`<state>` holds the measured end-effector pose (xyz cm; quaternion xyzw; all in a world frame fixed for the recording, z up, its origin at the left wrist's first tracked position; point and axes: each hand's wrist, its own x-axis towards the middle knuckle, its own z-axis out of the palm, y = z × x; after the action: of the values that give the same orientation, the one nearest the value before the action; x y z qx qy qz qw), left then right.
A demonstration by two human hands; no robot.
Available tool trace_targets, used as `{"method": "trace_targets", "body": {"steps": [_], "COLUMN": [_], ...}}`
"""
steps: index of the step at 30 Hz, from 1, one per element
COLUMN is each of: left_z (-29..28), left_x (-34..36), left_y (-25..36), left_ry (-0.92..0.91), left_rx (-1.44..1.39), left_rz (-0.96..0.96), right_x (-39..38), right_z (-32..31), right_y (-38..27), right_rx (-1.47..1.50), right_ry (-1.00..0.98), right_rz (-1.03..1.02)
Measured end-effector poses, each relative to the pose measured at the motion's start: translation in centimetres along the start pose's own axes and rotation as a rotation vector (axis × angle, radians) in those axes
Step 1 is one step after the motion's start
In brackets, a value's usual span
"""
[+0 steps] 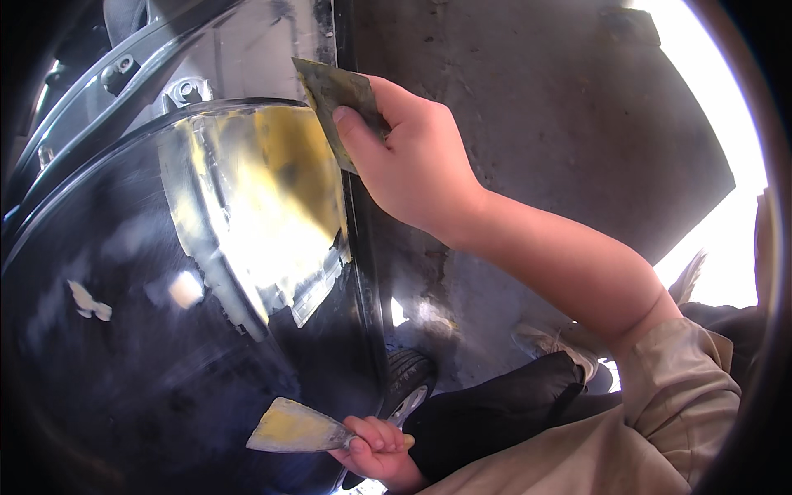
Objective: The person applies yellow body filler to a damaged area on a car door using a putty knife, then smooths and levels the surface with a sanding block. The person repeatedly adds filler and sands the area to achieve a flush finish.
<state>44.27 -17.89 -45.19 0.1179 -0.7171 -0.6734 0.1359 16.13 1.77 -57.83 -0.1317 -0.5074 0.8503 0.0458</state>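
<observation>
My right hand [412, 153] pinches a thin, flat body filler spreader [338, 103], grey-green and smeared, between thumb and fingers. Its edge is at the right border of a filler patch [285, 181] on a dark car body panel [140, 346]; whether it touches the surface I cannot tell. The patch is yellow and cream, with streaks and ragged lower edges. Low in the view, my left hand [378, 444] is wrapped round the handle of a putty knife [299, 427], whose wide blade carries yellow filler and points left.
A bolted metal frame [124, 74] lies beyond the panel at the upper left. Below the panel's right edge shows a tyre [407, 375]. The grey floor [561, 107] stretches to the right, strongly sunlit at the far edge. A small pale filler spot [89, 300] marks the panel's left.
</observation>
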Motion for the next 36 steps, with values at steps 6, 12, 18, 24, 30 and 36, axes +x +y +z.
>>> {"method": "trace_targets", "body": {"steps": [6,12,18,24,30,36], "left_z": [0.9,1.4,0.8,0.3,0.4,-0.1], "left_x": [0.5,0.5,0.3,0.2,0.3,0.9], "left_y": [0.0,-0.1,-0.1,-0.1,0.0,0.3], "left_ry": [-0.033,-0.017,-0.051,-0.086,-0.139,-0.277], "left_rx": [0.0,-0.001,-0.001,-0.019,0.03,0.149], "left_rz": [0.014,0.021,0.032,0.042,0.033,0.046], "right_x": [0.2,0.3,0.6,0.6,1.4,1.6], "right_z": [1.4,2.6,2.4,0.5,0.4,0.4], "right_y": [1.8,1.6,2.0,1.5,2.0,1.4], "right_rx": [-0.162,-0.133,-0.013,0.126,0.104,0.04], "right_ry": [0.232,0.232,0.232,0.039,-0.009,-0.039], "right_rz": [-0.67,-0.656,-0.48,0.227,0.311,0.287]}}
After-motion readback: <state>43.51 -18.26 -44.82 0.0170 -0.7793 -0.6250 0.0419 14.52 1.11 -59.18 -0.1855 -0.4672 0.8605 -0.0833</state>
